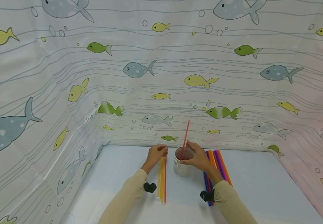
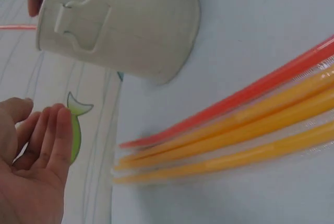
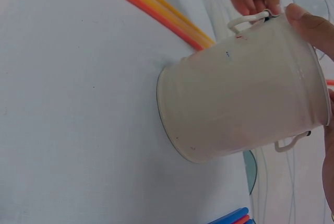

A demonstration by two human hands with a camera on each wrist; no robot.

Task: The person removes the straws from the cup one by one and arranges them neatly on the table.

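Observation:
A small white metal bucket [image 1: 182, 169] with little side handles stands upright on the table. One red straw [image 1: 186, 133] leans inside it and sticks out above the rim. My right hand [image 1: 202, 158] grips the bucket's rim, its thumb [image 3: 313, 28] on the near side and fingers round the far side. Left of the bucket, my left hand [image 1: 155, 155] hovers at the far end of yellow-orange and red straws [image 1: 162, 183]. Its fingers [image 2: 57, 135] are loosely bent and hold nothing in the left wrist view. These straws lie side by side, with clear wrapping about them.
A row of blue, orange, red and purple straws [image 1: 223, 165] lies on the table to the right, partly under my right forearm. White cloth [image 1: 139, 105] printed with fish rises behind the table [image 1: 262, 186] and along both sides.

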